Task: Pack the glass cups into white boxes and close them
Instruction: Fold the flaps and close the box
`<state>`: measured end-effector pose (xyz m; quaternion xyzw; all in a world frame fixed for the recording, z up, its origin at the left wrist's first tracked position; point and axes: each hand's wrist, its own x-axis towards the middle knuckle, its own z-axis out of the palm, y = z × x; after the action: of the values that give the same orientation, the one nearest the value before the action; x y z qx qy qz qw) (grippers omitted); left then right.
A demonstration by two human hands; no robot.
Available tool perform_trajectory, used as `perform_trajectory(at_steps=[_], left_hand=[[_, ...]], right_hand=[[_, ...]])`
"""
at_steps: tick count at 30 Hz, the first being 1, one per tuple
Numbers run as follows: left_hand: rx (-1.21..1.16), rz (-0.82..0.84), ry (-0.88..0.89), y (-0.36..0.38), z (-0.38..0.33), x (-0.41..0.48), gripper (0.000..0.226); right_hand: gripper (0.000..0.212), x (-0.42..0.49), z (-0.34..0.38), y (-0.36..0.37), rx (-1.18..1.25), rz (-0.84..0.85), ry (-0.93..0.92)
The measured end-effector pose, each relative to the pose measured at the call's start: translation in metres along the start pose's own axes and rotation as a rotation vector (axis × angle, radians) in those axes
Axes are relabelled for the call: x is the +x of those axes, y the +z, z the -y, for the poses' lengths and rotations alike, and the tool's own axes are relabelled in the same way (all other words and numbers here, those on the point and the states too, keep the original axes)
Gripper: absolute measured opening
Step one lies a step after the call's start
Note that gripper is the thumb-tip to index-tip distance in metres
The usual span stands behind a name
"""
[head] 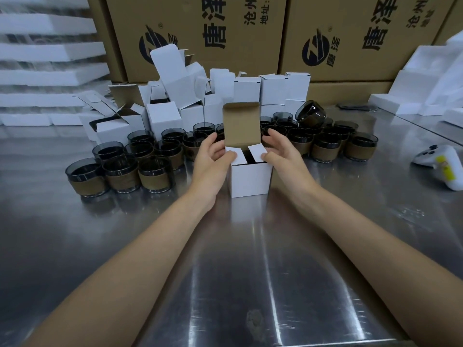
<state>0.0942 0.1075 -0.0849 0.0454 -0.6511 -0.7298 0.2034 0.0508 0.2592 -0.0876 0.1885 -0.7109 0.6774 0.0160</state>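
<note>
A small white box point(249, 180) stands upright on the steel table in front of me. Its brown-lined top lid point(241, 125) sticks straight up, and the two white side flaps are folded partly inward over a dark cup inside. My left hand point(213, 156) grips the box's left upper edge, thumb on the left flap. Opposite it, my right hand point(281, 152) holds the right side with its thumb pressing the right flap. Several dark glass cups point(120, 175) with brown sleeves stand in rows behind the box.
A pile of open and closed white boxes point(165, 116) sits behind the cups, with large brown cartons point(200, 33) against the wall. White foam pieces point(411, 101) lie at the right and stack at the left. A white controller point(441, 165) rests on the table's right.
</note>
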Motion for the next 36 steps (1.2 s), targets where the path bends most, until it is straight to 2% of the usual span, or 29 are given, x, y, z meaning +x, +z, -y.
perform_trajectory(at_steps=[4, 7, 10, 14, 18, 21, 26, 29, 36], left_hand=[[-0.005, 0.025, 0.034, -0.001, 0.0, -0.001, 0.058], [0.004, 0.057, 0.066, -0.002, 0.0, -0.002, 0.046], [0.015, 0.068, 0.083, -0.004, 0.001, -0.001, 0.033], [0.036, 0.102, 0.05, -0.009, 0.005, 0.004, 0.017], [0.03, 0.085, 0.045, -0.009, 0.006, 0.006, 0.035], [0.074, 0.146, 0.084, -0.014, 0.004, 0.006, 0.025], [0.526, 0.366, 0.372, -0.028, 0.012, 0.004, 0.041], [0.615, 0.349, 0.414, -0.029, 0.013, 0.005, 0.043], [0.574, 0.267, 0.393, -0.021, 0.013, 0.003, 0.042]], right_hand=[[0.061, 0.0, 0.001, -0.001, 0.102, 0.054, 0.019], [0.054, -0.001, 0.003, -0.005, 0.105, 0.093, -0.015], [0.044, -0.001, 0.002, -0.007, 0.139, 0.079, -0.018], [0.026, 0.001, -0.002, -0.013, 0.065, 0.075, -0.021], [0.029, 0.004, -0.003, -0.018, 0.028, 0.102, -0.05], [0.022, 0.002, -0.006, -0.02, -0.058, 0.166, -0.11], [0.037, -0.003, -0.01, -0.023, -0.399, 0.254, -0.296], [0.032, -0.003, -0.008, -0.019, -0.415, 0.198, -0.301], [0.023, -0.003, -0.004, -0.011, -0.368, 0.097, -0.303]])
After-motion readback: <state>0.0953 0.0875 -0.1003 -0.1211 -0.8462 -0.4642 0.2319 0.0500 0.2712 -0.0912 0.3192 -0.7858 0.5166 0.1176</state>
